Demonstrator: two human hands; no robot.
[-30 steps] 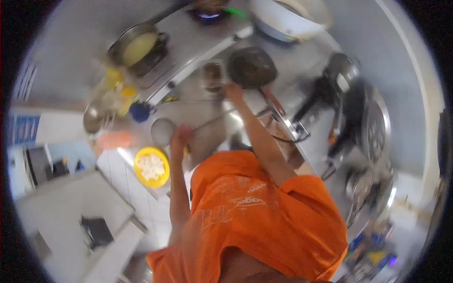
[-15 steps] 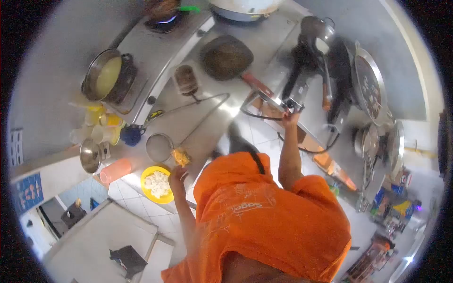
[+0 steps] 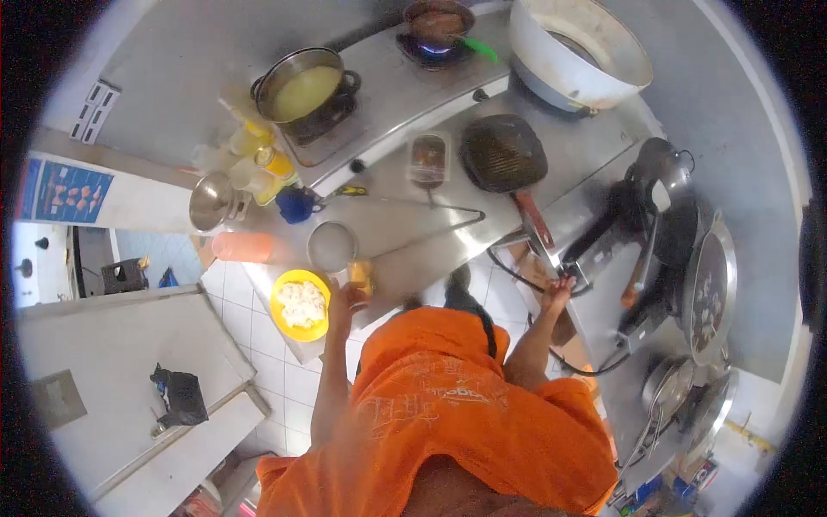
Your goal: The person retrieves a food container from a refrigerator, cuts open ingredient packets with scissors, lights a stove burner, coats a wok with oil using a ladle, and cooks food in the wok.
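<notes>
My left hand [image 3: 347, 299] is closed at the edge of a small yellow-orange bundle [image 3: 362, 277], too blurred to name. Beside it, a yellow plate [image 3: 324, 334] holds white crumbly food [image 3: 301, 304]. A round strainer [image 3: 332, 247] lies just beyond on the steel counter [image 3: 405, 258], along with a long thin metal rod [image 3: 422, 241] bent at its end. My right hand [image 3: 558, 295] is at the front edge of the right-hand cooker, its fingers bunched at a dark knob-like fitting [image 3: 574, 275]. The fingers partly hide this fitting.
A pot of yellowish liquid [image 3: 301, 93] and a small pan over a blue flame [image 3: 438, 24] stand on the back stove. A ridged grill pan [image 3: 504, 153], a clear container [image 3: 429, 158] and a pink tumbler [image 3: 243, 247] are on the counter. Woks and pans [image 3: 708, 289] line the right side.
The view has turned, so the whole scene appears rotated clockwise. My left hand stays beside the yellow-orange bundle and my right hand stays at the fitting, with only slight movement.
</notes>
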